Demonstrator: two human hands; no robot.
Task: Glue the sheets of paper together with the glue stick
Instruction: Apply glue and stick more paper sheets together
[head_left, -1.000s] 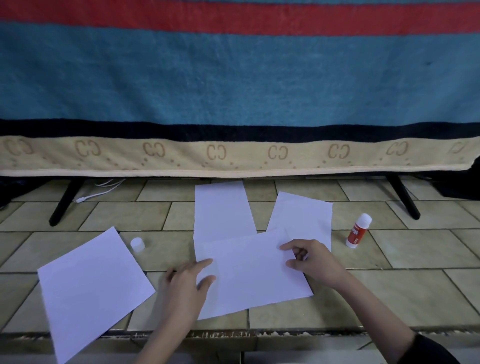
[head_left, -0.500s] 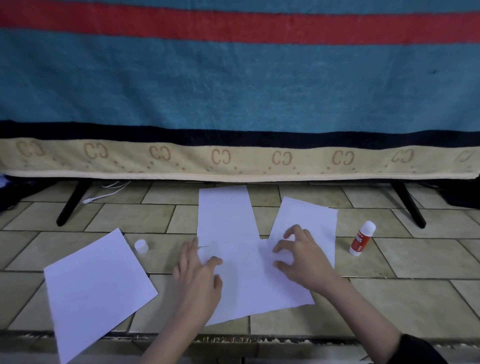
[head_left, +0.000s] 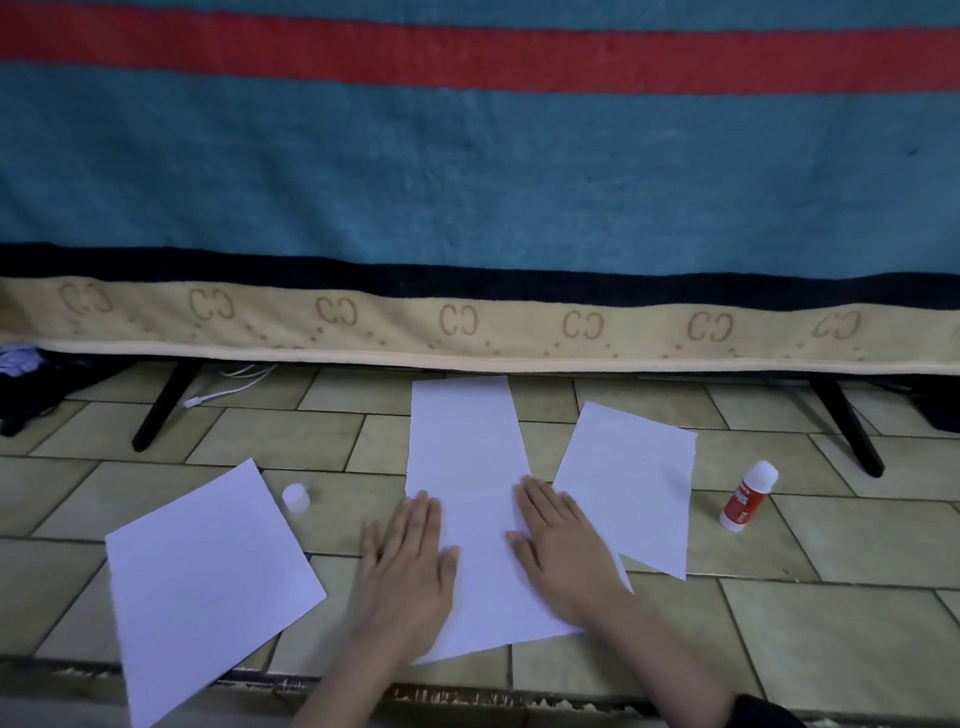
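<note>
On the tiled floor lies a long white sheet (head_left: 467, 457), overlapped at its near end by another white sheet (head_left: 488, 587). My left hand (head_left: 408, 566) presses flat on the left edge of that overlap, fingers straight. My right hand (head_left: 563, 545) presses flat on its right side. A separate white sheet (head_left: 631, 478) lies to the right, partly under my right hand's edge. Another white sheet (head_left: 202, 577) lies apart at the left. The red and white glue stick (head_left: 748, 496) stands at the far right, and its white cap (head_left: 296, 498) sits left of my hands.
A striped blue, red and beige blanket (head_left: 467, 182) hangs across the back over black slanted legs (head_left: 163, 408). A white cable (head_left: 228, 387) lies beneath it at the left. Dark cloth (head_left: 31, 384) sits at the far left. The floor's front edge runs just below my wrists.
Both hands have gone from shifting the near sheet with bent fingers to lying flat on it. The near sheet has turned from crosswise to in line with the long sheet.
</note>
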